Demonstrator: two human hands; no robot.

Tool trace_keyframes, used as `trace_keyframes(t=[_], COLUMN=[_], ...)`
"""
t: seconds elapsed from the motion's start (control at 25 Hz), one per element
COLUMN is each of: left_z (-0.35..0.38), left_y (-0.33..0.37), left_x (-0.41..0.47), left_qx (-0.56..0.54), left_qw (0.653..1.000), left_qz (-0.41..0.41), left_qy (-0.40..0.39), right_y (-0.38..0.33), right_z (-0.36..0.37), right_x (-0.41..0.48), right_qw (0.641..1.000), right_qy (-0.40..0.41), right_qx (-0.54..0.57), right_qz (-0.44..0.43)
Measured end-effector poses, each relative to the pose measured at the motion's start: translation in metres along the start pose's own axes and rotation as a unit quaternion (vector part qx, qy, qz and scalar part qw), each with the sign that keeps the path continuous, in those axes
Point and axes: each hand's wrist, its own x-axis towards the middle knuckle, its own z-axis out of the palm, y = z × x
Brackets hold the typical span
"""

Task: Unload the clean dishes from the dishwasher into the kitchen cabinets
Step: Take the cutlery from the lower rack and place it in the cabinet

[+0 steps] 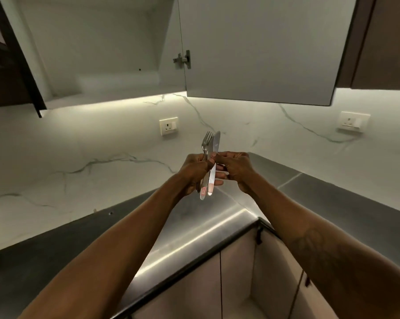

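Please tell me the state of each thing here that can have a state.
upper cabinet door: open.
fork: upright, gripped by the left hand.
knife: upright, blade pinched by the right hand.
under-cabinet light: on.
left wall socket: nothing plugged in.
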Motion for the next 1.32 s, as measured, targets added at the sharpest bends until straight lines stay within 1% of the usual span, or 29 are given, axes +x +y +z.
trace_keyframes(t=[0.24,0.32,0.48,0.56,0.64,0.76,0.92,1.0,1.08,1.24,1.32], left_z=[-0.046,-0.063,-0.103,-0.125,-0.150,-0.183,-0.220,-0.237,-0.253,-0.272,-0.276], left_y=[0.047,0.064,0.099,0.118,0.137,0.163,0.188,0.195,0.200,0.211,0.219], left_x=[0.072,0.089,0.120,0.135,0.154,0.183,0.219,0.233,0.253,0.297,0.318], left_qx=[0.054,0.066,0.042,0.029,0.032,0.063,0.089,0.060,0.034,0.014,0.029], left_qw=[0.995,0.992,0.988,0.988,0.986,0.980,0.970,0.969,0.968,0.977,0.979], left_qz=[0.056,0.078,0.123,0.124,0.119,0.123,0.103,0.071,0.044,-0.009,-0.031], left_qy=[0.059,0.072,0.083,0.090,0.114,0.141,0.204,0.227,0.244,0.213,0.198], right_y=[-0.033,-0.047,-0.074,-0.089,-0.105,-0.125,-0.153,-0.161,-0.166,-0.163,-0.161], right_z=[0.039,0.054,0.091,0.115,0.139,0.170,0.197,0.208,0.218,0.233,0.239], right_x=[0.092,0.118,0.171,0.196,0.223,0.262,0.317,0.345,0.376,0.437,0.461], right_qw=[0.997,0.995,0.991,0.989,0.987,0.985,0.985,0.990,0.991,0.985,0.976], right_qy=[-0.051,-0.056,-0.069,-0.083,-0.082,-0.073,-0.086,-0.078,-0.084,-0.092,-0.084], right_qx=[-0.022,-0.021,0.017,0.016,0.003,-0.035,-0.056,-0.043,-0.057,-0.129,-0.194], right_qz=[-0.055,-0.081,-0.110,-0.123,-0.136,-0.155,-0.139,-0.110,-0.086,-0.062,-0.061])
